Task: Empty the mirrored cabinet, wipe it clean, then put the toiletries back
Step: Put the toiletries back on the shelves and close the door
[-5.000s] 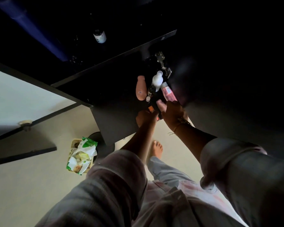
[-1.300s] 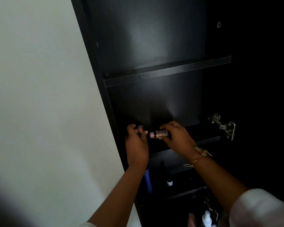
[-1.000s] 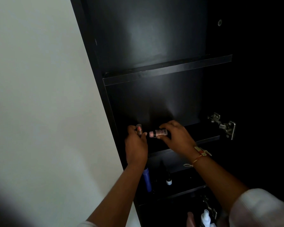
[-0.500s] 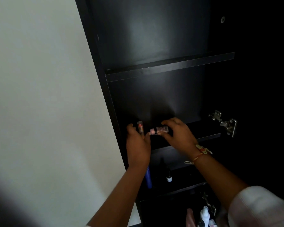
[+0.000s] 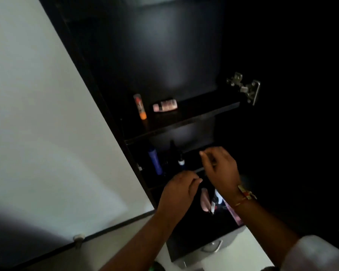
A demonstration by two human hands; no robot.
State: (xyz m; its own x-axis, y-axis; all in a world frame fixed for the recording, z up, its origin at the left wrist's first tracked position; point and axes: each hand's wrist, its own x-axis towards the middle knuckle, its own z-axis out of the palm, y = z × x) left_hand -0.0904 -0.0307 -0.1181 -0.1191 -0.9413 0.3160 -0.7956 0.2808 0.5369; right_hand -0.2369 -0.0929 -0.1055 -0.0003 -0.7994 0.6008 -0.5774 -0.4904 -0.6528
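**Below both hands: toiletries awaiting regrasp**

Beneath the fingertips, small bottles [image 5: 207, 200] are clustered on the lowest shelf. Left hand [image 5: 179, 190] loosely curled, right hand [image 5: 220, 169] half-open; nothing is held. Judged light, rigid, slippery: best pinched mid-body.

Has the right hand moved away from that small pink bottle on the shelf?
Yes. The right hand has let go and dropped below the shelf, where the small pink bottle now lies on its side.

Dim, underexposed cabinet [image 5: 164, 55] interior nearly black at right, pale wall [image 5: 37, 114] brighter, both hands motion-blurred
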